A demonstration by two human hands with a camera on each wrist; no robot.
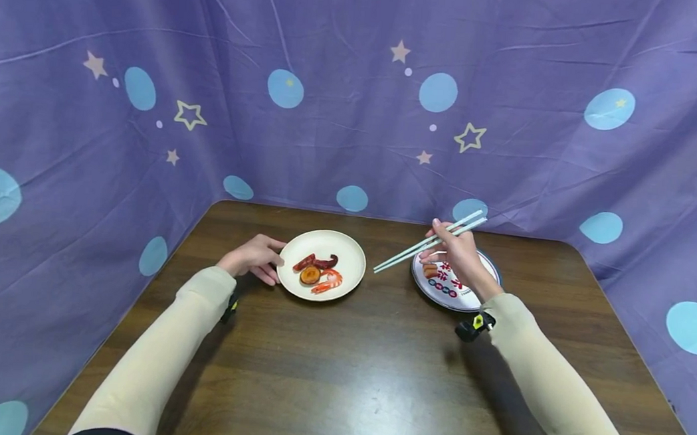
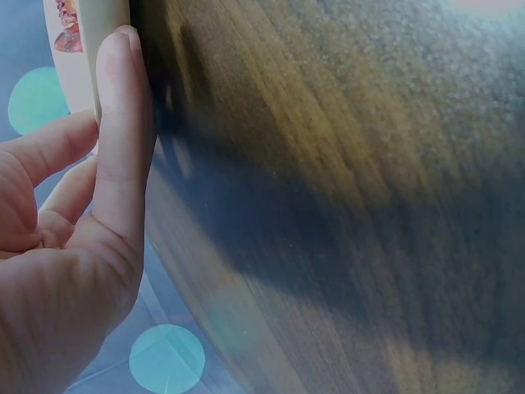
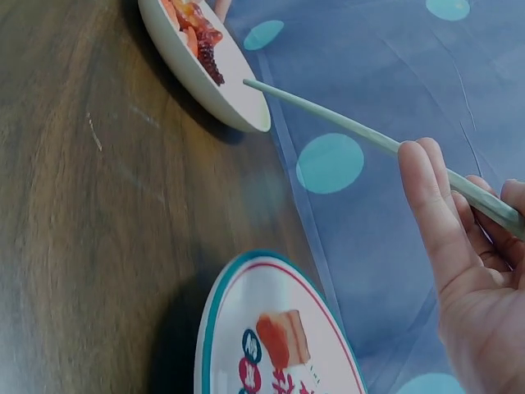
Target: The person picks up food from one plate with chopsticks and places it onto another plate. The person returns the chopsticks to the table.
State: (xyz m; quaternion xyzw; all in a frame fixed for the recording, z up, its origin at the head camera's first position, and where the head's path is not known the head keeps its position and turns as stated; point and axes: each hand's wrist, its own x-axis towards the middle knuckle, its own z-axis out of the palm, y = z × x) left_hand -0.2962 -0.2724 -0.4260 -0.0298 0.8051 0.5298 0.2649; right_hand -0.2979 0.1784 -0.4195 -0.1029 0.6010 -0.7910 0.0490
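Note:
A cream plate (image 1: 350,281) stands left of centre on the table, with a shrimp (image 1: 328,281), a dark red octopus tentacle (image 1: 326,263), a red strip of food (image 1: 304,263) and a round orange-brown piece (image 1: 309,276) on it. My left hand (image 1: 257,257) pinches the plate's left rim, fingers at its side in the left wrist view. Held in my right hand (image 1: 457,251) is a pair of pale green chopsticks (image 1: 409,252), their tips pointing down-left, just right of the cream plate. Under that hand lies a white plate (image 1: 460,299) with a blue edge and printed red characters.
The brown wooden table (image 1: 315,375) has a purple curtain (image 1: 353,144) with stars and blue dots behind it and along both sides. A small black wrist device (image 1: 469,330) hangs below the right sleeve.

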